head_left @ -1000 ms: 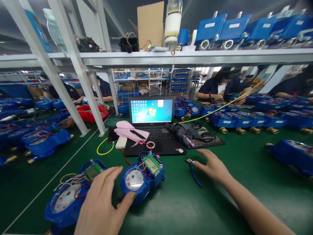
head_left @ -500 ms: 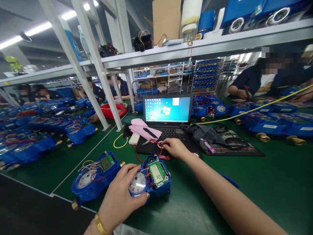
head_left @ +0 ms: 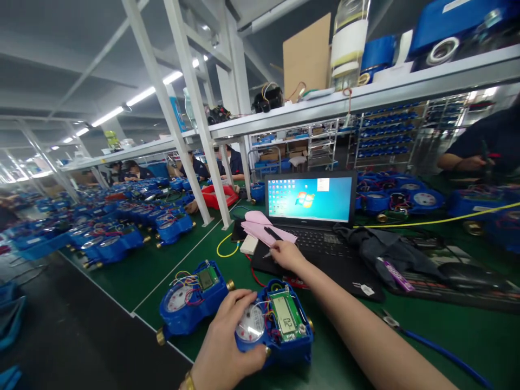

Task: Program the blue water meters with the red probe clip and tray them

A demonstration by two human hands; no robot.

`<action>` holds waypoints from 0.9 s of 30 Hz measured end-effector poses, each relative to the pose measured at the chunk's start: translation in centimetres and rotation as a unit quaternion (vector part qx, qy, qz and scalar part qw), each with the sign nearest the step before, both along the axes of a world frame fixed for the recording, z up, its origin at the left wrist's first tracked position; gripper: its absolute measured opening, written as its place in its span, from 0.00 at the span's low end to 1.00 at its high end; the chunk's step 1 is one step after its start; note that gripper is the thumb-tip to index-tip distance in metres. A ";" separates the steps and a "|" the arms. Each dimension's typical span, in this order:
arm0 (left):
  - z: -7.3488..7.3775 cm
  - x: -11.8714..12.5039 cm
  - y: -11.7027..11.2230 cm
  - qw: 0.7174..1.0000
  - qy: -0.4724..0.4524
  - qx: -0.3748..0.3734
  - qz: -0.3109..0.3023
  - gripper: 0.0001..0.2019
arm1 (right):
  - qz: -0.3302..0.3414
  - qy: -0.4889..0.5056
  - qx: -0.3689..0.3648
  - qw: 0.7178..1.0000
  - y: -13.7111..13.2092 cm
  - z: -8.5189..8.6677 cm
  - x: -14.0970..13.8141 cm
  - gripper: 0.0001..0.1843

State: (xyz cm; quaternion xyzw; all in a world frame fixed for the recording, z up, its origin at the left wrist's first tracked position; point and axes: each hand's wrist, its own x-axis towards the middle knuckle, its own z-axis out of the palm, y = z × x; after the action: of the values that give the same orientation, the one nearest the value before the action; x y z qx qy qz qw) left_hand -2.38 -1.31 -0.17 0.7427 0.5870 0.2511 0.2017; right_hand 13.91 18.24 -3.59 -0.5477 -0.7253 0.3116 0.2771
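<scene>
My left hand point(head_left: 231, 341) grips the side of an open blue water meter point(head_left: 287, 346), thumb in front and fingers over its clear round dial. The meter's green circuit board and small display, with coloured wires, face up. My right hand point(head_left: 286, 255) is over the left part of the laptop's point(head_left: 320, 249) palm rest, just below a black pen point(head_left: 273, 233) on pink paper point(head_left: 260, 223). Its fingers are pinched together; a thin tip shows beside them, but what they hold is hidden. A second open water meter point(head_left: 190, 303) lies to the left, apart from both hands.
A dark cloth point(head_left: 377, 246), a purple packet point(head_left: 396, 275) and a mouse point(head_left: 463, 276) lie right of the laptop. Blue-handled pliers point(head_left: 430, 340) rest at the front right. Rows of blue meters point(head_left: 109, 244) fill the left. A shelf point(head_left: 292, 115) crosses overhead.
The view has turned left, bringing the pliers fully into sight. My right hand has shifted left across the palm rest, towards the pen and paper. My left hand keeps its grip on the meter.
</scene>
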 end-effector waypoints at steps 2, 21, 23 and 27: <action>-0.2 0.1 -0.1 1.000 -0.011 0.003 0.001 0.33 | 0.007 0.062 -0.004 0.998 -1.1 0.4 0.8 0.09; 3.3 4.6 -0.1 0.973 -0.182 0.137 0.037 0.10 | 0.087 0.364 0.068 0.925 -14.3 6.4 3.1 0.18; 3.2 5.1 -0.3 0.967 -0.199 0.152 0.045 0.12 | 0.080 0.383 0.032 0.920 -14.6 6.4 3.3 0.19; 3.1 5.5 -0.8 0.967 -0.188 0.169 0.000 0.10 | 0.128 0.385 -0.056 0.912 -15.2 6.8 4.2 0.18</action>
State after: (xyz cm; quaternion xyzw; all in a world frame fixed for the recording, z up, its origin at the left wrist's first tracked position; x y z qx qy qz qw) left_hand 3.11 -2.15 2.89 0.7055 0.4871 0.4823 0.1800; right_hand 18.15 3.05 3.23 -0.3025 -0.6080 0.5709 0.4614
